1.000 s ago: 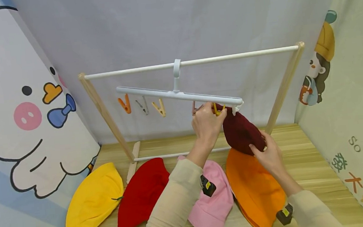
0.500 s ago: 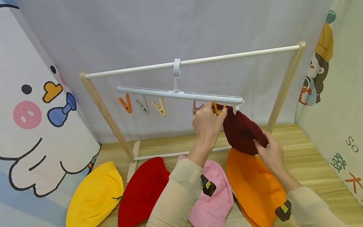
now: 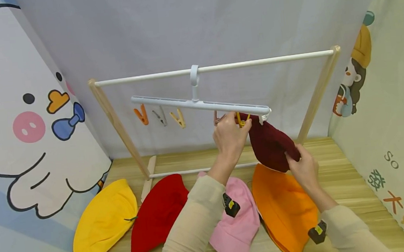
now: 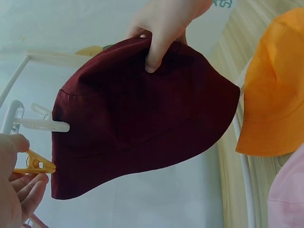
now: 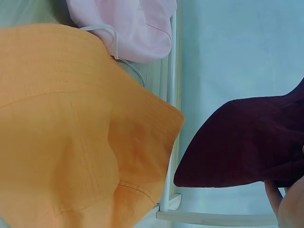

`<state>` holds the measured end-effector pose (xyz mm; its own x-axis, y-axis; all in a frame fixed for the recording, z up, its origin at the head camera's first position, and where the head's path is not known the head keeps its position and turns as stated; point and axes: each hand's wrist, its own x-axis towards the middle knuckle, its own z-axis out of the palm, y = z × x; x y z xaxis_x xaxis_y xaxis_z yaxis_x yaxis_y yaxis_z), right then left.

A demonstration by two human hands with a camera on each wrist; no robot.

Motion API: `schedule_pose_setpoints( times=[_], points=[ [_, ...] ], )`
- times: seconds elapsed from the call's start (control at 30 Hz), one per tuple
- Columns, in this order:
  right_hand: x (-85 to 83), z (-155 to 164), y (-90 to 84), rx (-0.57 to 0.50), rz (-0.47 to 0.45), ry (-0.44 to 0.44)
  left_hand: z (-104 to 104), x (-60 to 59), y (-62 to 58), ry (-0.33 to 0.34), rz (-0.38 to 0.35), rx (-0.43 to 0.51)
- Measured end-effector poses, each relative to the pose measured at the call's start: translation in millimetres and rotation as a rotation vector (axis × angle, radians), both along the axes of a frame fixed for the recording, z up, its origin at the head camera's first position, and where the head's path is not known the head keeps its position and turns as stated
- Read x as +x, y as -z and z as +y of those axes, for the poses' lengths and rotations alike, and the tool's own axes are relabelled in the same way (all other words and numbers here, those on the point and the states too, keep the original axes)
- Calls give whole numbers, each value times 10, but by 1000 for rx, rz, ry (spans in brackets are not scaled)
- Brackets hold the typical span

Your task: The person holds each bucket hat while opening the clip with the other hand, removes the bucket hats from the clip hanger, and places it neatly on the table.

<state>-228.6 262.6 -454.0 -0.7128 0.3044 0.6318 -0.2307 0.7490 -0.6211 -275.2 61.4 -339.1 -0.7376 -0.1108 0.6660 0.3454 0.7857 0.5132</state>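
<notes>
A dark red bucket hat (image 3: 272, 144) hangs at the right end of the white hanger (image 3: 171, 104). A white clip (image 4: 45, 125) bites its edge. My left hand (image 3: 229, 135) pinches a yellow clothespin (image 4: 39, 163) between thumb and fingers, its tip right at the hat's edge. With thumb and fingers my right hand (image 3: 302, 169) grips the other side of the hat; the left wrist view shows that thumb (image 4: 154, 59) lying over the fabric. Part of the right hand is hidden behind the hat.
The hanger is hooked on a white rail (image 3: 254, 62) between wooden posts. Orange (image 3: 142, 115), grey (image 3: 160, 117) and cream clothespins (image 3: 178, 119) dangle from its left half. On the table lie yellow (image 3: 104, 226), red (image 3: 159, 217), pink (image 3: 238, 235) and orange hats (image 3: 285, 210).
My right hand has shifted its hold on the hat and moved a little to the right, drawing the hat that way. The hanger's hook has slid slightly left. My left hand stays at the clothespin.
</notes>
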Motion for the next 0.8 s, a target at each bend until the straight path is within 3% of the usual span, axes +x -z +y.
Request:
schedule_pose_setpoints(
  times=[0.8],
  points=[
    [129, 65, -77, 92, 79, -56, 30, 11, 10, -21, 23, 8]
  ],
)
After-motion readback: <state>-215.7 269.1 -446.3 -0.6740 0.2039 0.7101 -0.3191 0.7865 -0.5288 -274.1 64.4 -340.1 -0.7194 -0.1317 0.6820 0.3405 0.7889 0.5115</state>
